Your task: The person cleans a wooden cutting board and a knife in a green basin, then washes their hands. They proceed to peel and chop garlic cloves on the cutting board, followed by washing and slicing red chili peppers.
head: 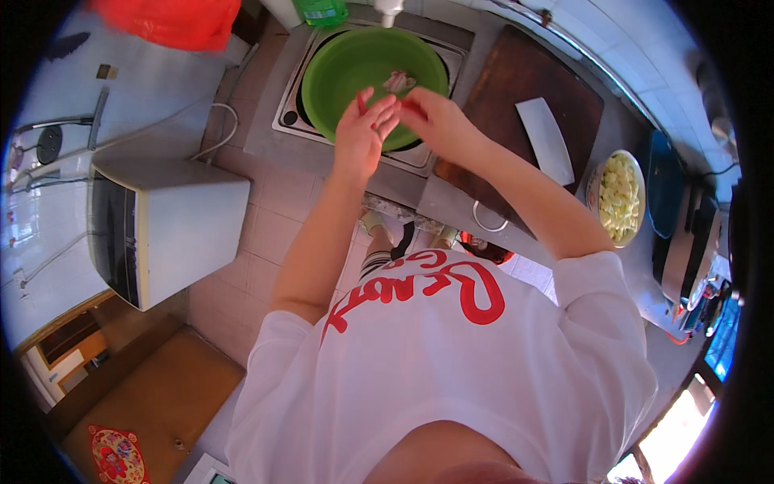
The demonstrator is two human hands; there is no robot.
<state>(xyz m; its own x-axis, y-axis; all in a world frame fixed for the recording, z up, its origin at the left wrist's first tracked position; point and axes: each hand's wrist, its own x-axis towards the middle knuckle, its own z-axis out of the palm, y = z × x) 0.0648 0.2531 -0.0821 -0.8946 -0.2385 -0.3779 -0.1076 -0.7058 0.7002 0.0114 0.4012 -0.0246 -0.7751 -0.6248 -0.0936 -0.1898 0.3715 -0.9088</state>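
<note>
Both my hands meet over the near side of a large green plastic basin. My left hand is half turned up, its thumb apart from the fingers. A small, blurred red patch shows by the left thumb; whether it is a held thing is unclear. My right hand curls its fingers against the left fingertips, and red also shows beneath them. What lies between the fingers is hidden. In the basin, just beyond the hands, sits a small pinkish-white clump of food, its kind unclear.
The basin stands in a steel sink under a white tap end. On the right, a cleaver-like blade lies on a dark wooden cutting board. Beyond it is a bowl of chopped pale vegetable. A green bottle stands behind the sink.
</note>
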